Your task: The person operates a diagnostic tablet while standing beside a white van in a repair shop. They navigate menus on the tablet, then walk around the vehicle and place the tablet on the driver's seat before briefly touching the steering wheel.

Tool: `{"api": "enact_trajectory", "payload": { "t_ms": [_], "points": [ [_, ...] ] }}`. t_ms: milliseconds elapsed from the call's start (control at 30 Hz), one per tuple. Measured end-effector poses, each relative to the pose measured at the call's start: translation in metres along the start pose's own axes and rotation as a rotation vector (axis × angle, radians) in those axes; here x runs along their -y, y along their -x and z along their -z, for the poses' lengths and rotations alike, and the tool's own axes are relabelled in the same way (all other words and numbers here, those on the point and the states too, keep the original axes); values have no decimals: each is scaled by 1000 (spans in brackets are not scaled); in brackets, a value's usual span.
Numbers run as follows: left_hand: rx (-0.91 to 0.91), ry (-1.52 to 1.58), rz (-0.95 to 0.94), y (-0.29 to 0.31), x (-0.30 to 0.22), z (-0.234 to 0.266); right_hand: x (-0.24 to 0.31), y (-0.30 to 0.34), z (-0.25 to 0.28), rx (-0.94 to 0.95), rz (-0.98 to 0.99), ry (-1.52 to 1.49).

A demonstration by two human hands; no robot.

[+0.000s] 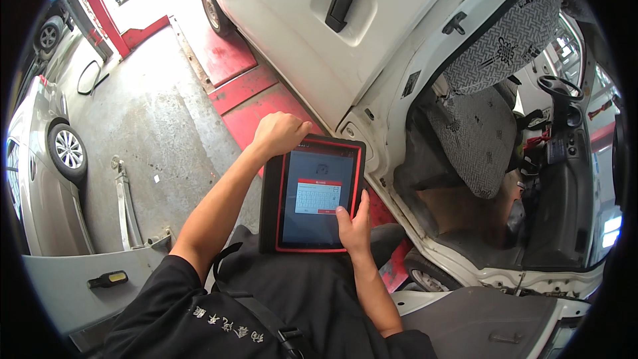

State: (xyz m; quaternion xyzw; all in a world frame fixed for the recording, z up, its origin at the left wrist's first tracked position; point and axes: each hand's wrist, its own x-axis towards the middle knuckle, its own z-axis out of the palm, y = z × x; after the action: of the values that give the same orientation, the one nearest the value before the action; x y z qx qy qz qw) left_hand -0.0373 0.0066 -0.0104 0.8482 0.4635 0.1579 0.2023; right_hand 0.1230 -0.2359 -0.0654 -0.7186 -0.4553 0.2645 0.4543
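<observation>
Left hand (282,134): gripping tablet (316,193), top-left corner.
Right hand (357,229): thumb (343,215) over screen (309,227), fingers beside edge; grip, cannot tell.
Van (286,26): door (478,316) open.

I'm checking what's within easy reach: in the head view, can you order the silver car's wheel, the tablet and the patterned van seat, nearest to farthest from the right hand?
From the right hand:
1. Tablet: right at the hand, thumb at its lower right.
2. Patterned van seat: off to the right.
3. Silver car's wheel: far left.
</observation>
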Motion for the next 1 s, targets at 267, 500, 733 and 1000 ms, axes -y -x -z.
{"api": "enact_trajectory", "payload": {
  "t_ms": [267,500,733,1000],
  "points": [
    [319,-33,4,-16,17,17,2,-9,-4,102,-141,-225],
    [590,45,74,-30,5,50,11,-5,-15,1,-2,-210],
    [645,72,73,-16,18,40,15,1,-19,20,-10,-158],
    [618,144,125,-5,38,40,18,-5,-15,109,-58,-271]
  ]
}}
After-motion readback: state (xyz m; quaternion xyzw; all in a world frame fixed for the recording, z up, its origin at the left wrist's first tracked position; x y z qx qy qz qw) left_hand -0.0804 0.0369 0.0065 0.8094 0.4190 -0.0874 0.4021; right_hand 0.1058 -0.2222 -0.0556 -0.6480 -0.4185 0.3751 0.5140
